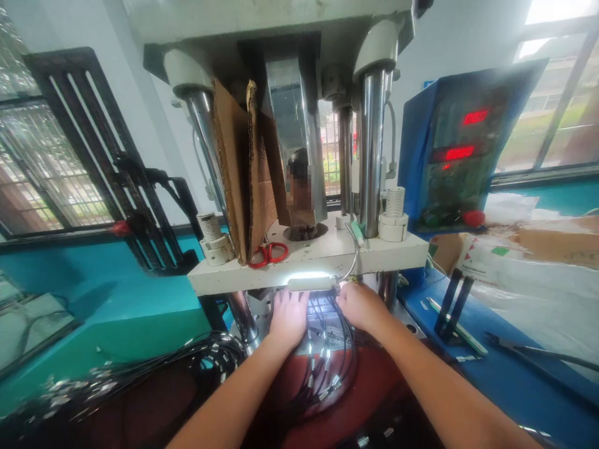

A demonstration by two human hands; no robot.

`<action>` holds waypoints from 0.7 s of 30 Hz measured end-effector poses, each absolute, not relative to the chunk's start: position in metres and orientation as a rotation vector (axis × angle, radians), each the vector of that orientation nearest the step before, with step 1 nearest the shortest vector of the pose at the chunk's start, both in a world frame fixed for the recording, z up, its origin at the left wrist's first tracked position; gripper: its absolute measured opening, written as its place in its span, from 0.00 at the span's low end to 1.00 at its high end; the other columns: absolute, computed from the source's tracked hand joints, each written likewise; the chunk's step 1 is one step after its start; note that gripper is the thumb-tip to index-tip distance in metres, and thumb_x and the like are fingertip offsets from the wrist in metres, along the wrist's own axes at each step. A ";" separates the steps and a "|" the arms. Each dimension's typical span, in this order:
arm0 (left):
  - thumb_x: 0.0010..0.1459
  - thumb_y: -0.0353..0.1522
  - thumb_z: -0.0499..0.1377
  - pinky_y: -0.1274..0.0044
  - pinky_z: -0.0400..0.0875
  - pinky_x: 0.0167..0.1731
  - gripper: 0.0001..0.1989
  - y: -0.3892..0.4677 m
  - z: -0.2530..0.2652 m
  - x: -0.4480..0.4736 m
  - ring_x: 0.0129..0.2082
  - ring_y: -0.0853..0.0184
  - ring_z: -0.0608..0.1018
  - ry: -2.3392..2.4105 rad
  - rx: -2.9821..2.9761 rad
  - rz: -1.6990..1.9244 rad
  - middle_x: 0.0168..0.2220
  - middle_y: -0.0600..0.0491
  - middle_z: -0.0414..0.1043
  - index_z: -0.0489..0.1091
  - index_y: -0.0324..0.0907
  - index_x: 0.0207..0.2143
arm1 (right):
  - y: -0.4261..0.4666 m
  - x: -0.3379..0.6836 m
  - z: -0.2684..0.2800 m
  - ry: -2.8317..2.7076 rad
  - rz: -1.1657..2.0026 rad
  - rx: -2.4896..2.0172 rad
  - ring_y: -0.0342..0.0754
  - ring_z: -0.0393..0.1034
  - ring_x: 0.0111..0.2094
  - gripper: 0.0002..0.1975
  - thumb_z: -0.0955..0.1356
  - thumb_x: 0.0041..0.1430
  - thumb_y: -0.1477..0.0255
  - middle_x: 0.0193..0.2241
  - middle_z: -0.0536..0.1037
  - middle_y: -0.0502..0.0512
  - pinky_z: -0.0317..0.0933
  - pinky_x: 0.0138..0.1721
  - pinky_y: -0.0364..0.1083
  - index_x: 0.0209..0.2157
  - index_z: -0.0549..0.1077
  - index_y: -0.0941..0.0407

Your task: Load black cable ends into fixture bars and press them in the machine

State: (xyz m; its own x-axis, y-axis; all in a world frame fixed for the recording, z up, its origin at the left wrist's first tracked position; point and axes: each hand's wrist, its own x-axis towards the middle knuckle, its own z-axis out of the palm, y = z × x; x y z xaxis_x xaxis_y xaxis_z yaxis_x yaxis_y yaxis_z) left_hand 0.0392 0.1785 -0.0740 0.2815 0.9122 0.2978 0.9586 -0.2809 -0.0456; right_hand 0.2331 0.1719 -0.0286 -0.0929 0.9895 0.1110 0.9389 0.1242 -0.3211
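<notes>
My left hand [289,317] reaches under the front edge of the press plate [238,279], below the lit lamp bar [309,284]. Its fingers are stretched forward, slightly apart, with the tips partly hidden by the lamp. To its right, my right hand [359,305] is closed with curled fingers beside the lamp's end. What it pinches is hidden. Between the hands, several thin black cables [349,337] with silver metal ferrules [311,362] run from the lit metal work area [322,316] down over a dark red surface [365,386].
Red-handled scissors [269,254] and cardboard sheets [234,181] stand on the press plate. Steel columns [373,156] flank it. A bundle of black cables [187,355] lies at left. At right are a blue control box [421,143], pliers [510,346] and plastic-covered cartons [528,274].
</notes>
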 end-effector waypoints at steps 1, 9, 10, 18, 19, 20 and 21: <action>0.60 0.27 0.46 0.58 0.52 0.56 0.24 0.179 -0.072 0.038 0.55 0.53 0.63 -1.730 -2.349 -0.314 0.55 0.44 0.64 0.60 0.46 0.58 | 0.173 0.233 -0.030 -2.108 0.253 -1.887 0.51 0.73 0.37 0.10 0.65 0.60 0.67 0.36 0.79 0.60 0.62 0.37 0.47 0.37 0.76 0.58; 0.63 0.28 0.46 0.63 0.49 0.60 0.24 0.190 -0.055 0.029 0.59 0.61 0.63 -1.546 -2.643 -0.358 0.59 0.54 0.64 0.59 0.53 0.59 | 0.182 0.233 -0.042 -2.096 0.389 -1.856 0.47 0.72 0.38 0.12 0.65 0.63 0.65 0.36 0.77 0.54 0.65 0.43 0.51 0.36 0.74 0.59; 0.63 0.28 0.46 0.63 0.49 0.60 0.23 0.192 -0.056 0.030 0.59 0.61 0.64 -1.546 -2.667 -0.377 0.58 0.53 0.65 0.60 0.52 0.59 | 0.183 0.233 -0.042 -2.092 0.404 -1.853 0.47 0.72 0.39 0.12 0.65 0.63 0.65 0.36 0.77 0.54 0.65 0.43 0.52 0.35 0.74 0.59; 0.59 0.27 0.51 0.62 0.51 0.60 0.20 0.198 -0.054 0.039 0.58 0.57 0.66 -1.742 -2.773 -0.714 0.55 0.50 0.69 0.68 0.48 0.53 | 0.190 0.235 -0.047 -2.055 0.442 -1.841 0.49 0.71 0.43 0.12 0.65 0.63 0.65 0.41 0.76 0.56 0.64 0.47 0.54 0.38 0.74 0.59; 0.58 0.28 0.52 0.65 0.53 0.59 0.19 0.198 -0.048 0.039 0.57 0.58 0.67 -1.774 -2.788 -0.782 0.54 0.51 0.70 0.70 0.48 0.51 | 0.190 0.234 -0.047 -2.054 0.451 -1.840 0.49 0.71 0.43 0.12 0.65 0.63 0.65 0.40 0.76 0.55 0.64 0.46 0.54 0.38 0.74 0.59; 0.57 0.29 0.54 0.67 0.56 0.58 0.17 0.198 -0.042 0.040 0.55 0.59 0.69 -1.814 -2.793 -0.861 0.52 0.52 0.72 0.72 0.48 0.49 | 0.191 0.234 -0.048 -2.054 0.459 -1.838 0.49 0.71 0.43 0.11 0.65 0.63 0.65 0.40 0.76 0.55 0.64 0.46 0.54 0.38 0.74 0.59; 0.57 0.31 0.56 0.69 0.58 0.57 0.15 0.198 -0.036 0.041 0.54 0.59 0.70 -1.876 -2.775 -0.968 0.51 0.52 0.73 0.73 0.47 0.46 | 0.192 0.234 -0.049 -2.053 0.465 -1.836 0.49 0.71 0.42 0.11 0.65 0.63 0.66 0.40 0.76 0.55 0.65 0.45 0.54 0.38 0.74 0.59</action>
